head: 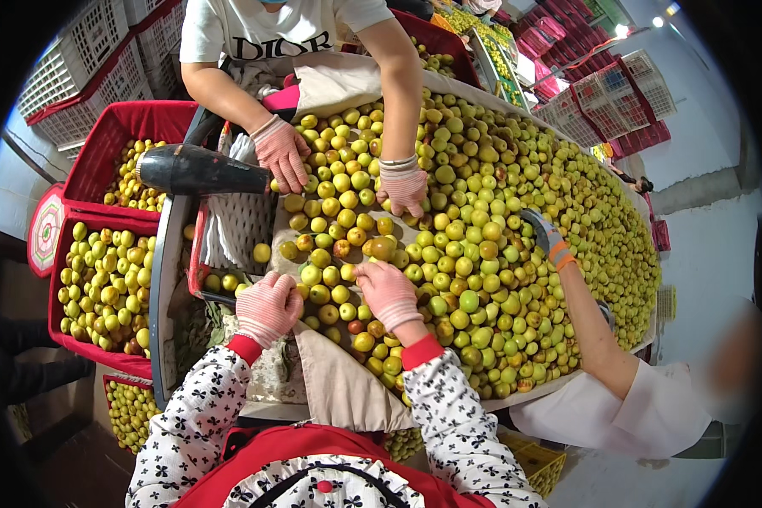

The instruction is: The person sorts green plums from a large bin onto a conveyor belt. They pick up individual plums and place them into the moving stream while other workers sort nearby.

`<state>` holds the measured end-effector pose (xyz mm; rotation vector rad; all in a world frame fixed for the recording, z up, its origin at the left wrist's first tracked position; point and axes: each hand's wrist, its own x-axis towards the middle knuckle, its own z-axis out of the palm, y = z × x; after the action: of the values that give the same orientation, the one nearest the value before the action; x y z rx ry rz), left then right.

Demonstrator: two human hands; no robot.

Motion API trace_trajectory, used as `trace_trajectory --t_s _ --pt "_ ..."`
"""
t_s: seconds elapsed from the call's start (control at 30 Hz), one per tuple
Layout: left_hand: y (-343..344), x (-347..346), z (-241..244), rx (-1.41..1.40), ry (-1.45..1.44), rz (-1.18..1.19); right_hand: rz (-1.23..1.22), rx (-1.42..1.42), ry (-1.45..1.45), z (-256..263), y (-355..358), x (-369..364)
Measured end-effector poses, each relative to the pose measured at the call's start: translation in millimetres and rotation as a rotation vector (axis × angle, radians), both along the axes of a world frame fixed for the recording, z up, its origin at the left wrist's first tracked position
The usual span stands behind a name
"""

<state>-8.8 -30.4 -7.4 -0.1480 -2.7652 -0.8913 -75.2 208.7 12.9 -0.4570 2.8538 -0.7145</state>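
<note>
My left hand point(268, 311), in a pink-and-white striped knit glove, is curled beside a red-rimmed box point(197, 273). Its fingers hide whatever may be in its grasp. Over the near edge of a large heap of yellow-green jujubes point(476, 254), my right hand point(388, 295) wears a matching glove. Its thumb and fingertips touch a jujube point(348, 273); whether they grip it is unclear. Fruit lies loosely spread on beige cloth point(346, 387) between my hands and the person opposite. Several jujubes point(228, 281) also sit in the box's near end.
Opposite, a person's gloved hands point(281, 153) point(402, 185) touch the fruit. Another worker's gloved hand point(543, 233) reaches in from the right. A black hair dryer point(203, 170) juts over white foam netting point(228, 235). Red-lined crates point(57, 305) of jujubes stand left.
</note>
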Motion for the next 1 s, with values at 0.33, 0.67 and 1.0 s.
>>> trace_trajectory --t_s 0.33,0.67,1.0 --pt "1 0 1 -0.007 -0.019 -0.004 0.379 0.641 0.039 3 18 79" --pt "-1 2 5 -0.015 -0.012 0.009 0.128 0.225 0.028 3 -6 28" --pt "-2 -5 -11 0.200 -0.058 0.058 0.033 0.502 0.033 -21 -56 -76"
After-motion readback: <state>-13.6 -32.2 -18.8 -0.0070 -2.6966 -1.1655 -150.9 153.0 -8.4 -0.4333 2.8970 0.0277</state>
